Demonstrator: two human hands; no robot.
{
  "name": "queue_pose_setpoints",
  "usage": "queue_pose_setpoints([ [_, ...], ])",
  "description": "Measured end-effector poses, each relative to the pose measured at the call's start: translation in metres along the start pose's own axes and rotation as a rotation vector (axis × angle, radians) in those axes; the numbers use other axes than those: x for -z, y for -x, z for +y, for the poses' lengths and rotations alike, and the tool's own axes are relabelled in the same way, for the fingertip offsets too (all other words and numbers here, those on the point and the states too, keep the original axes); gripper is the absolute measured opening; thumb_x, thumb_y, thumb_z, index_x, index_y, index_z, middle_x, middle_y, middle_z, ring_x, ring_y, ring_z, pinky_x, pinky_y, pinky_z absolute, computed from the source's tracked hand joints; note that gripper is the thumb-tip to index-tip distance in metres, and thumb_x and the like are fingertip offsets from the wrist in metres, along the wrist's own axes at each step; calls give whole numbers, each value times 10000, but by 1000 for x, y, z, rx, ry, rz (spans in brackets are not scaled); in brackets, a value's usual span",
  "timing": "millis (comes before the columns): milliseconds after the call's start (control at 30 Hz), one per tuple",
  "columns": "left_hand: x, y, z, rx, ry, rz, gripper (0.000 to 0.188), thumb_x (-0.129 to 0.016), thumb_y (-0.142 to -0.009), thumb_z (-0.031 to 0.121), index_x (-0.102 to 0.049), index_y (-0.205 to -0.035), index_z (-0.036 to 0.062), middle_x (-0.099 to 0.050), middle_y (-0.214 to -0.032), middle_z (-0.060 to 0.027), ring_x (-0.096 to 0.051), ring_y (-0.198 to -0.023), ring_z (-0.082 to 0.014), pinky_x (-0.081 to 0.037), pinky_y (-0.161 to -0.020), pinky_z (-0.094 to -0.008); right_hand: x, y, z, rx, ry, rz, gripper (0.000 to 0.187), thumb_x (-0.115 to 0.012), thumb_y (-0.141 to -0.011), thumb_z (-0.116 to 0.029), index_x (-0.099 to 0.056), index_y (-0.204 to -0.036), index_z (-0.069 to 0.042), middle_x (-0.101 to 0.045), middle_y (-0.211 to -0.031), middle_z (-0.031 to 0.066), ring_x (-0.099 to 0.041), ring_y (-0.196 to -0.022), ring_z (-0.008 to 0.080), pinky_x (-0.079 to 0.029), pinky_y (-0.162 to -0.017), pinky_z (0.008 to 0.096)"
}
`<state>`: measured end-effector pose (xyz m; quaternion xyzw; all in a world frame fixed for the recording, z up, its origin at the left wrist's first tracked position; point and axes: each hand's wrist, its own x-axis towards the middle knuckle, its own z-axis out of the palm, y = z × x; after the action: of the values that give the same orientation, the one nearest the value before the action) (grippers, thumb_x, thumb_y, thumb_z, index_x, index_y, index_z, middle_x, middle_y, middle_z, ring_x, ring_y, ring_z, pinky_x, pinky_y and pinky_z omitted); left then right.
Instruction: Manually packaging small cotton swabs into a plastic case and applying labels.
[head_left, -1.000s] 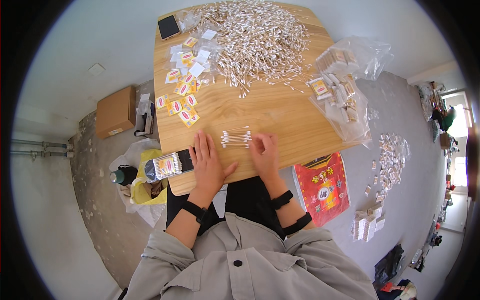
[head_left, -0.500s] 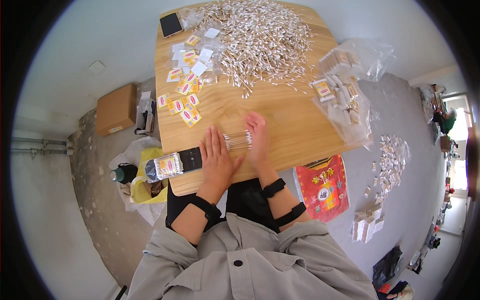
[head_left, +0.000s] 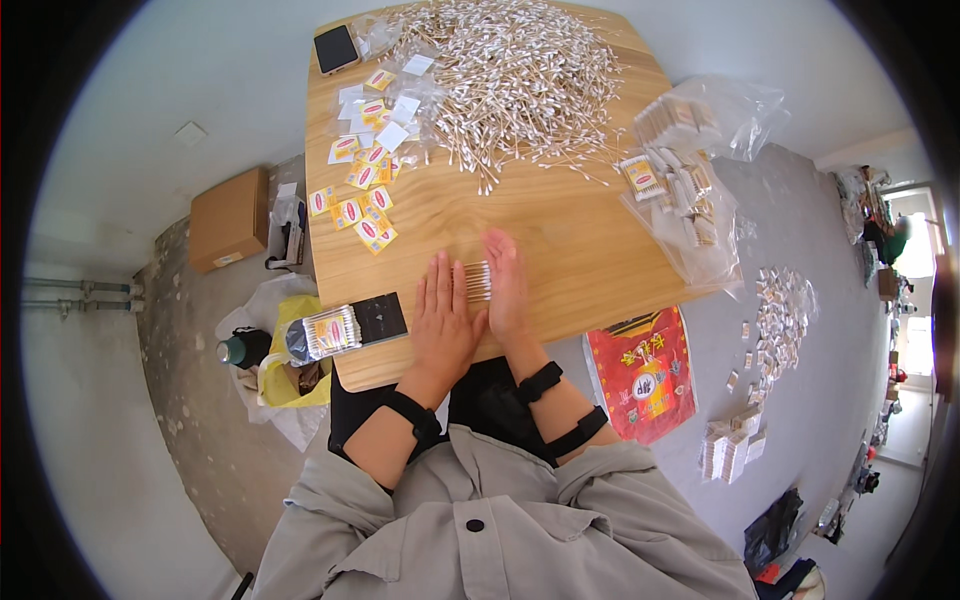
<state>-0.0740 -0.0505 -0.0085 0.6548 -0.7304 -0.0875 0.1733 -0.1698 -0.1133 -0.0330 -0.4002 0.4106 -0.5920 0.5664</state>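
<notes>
A row of cotton swabs (head_left: 479,281) lies side by side on the wooden table (head_left: 580,240), near its front edge. My left hand (head_left: 443,315) rests flat over the row's left part, fingers stretched and pointing away from me. On the row's right end, my right hand (head_left: 508,290) stands on its edge, palm turned toward the swabs, fingers straight. Left of my left hand, a packed bag of swabs (head_left: 331,331) with a yellow card lies beside a black block (head_left: 380,318). A large heap of loose swabs (head_left: 520,85) covers the table's far side.
Yellow-and-white cards (head_left: 362,212) lie scattered at the table's left, below a phone (head_left: 336,49). Filled packs in clear plastic bags (head_left: 690,180) hang over the right edge. On the floor are a cardboard box (head_left: 229,220), a red bag (head_left: 642,378) and stacked packs (head_left: 732,448).
My right hand has moved left toward my left hand, turning more upright on its edge. The strip of swabs showing between the hands has become narrower.
</notes>
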Motion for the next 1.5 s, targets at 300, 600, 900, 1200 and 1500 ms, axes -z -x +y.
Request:
queue_pose_setpoints([
  [300, 3, 2, 2, -10, 25, -15, 830, -642, -843, 359, -249, -1466, -24, -178, -1553, -224, -161, -1452, -357, -164, -1170, -461, 3, -21, -10, -45, 259, -63, 372, -538, -975, -206, -471, -1277, 1, -512, -1239, 133, -502, -1179, 233, -413, -1011, 367],
  [600, 4, 1, 4, -19, -17, -62, 860, -616, -841, 388, -204, -1487, -3, -156, -1562, -212, -147, -1455, -358, -147, -1175, -458, -13, -106, -24, 367, 1227, 129, 402, -727, -792, -226, -579, -1127, -60, -553, -1004, 167, -595, -891, 300, -485, -728, 414],
  [900, 3, 1, 2, -21, -18, -32, 796, -568, -879, 418, -255, -1467, -18, -189, -1550, -223, -171, -1446, -363, -158, -1170, -460, 24, -87, -21, 201, 1086, -159, 94, -710, -758, -154, -676, -814, -86, -629, -819, 125, -637, -750, 291, -511, -671, 391],
  [1200, 2, 1, 3, -45, 11, 12, 767, -541, -903, 421, -259, -1463, -20, -197, -1546, -229, -172, -1446, -367, -155, -1167, -467, 57, -77, -24, -101, 695, -222, 170, -718, -774, -156, -685, -905, -53, -643, -806, 76, -635, -725, 234, -511, -692, 342],
  [1500, 0, 4, 1, -23, -25, -5, 776, -533, -898, 440, -261, -1467, -13, -187, -1555, -215, -158, -1454, -348, -145, -1172, -454, 33, -46, -36, 266, 1024, -156, 135, -726, -763, -163, -681, -887, -134, -570, -865, 41, -602, -705, 250, -490, -686, 373],
])
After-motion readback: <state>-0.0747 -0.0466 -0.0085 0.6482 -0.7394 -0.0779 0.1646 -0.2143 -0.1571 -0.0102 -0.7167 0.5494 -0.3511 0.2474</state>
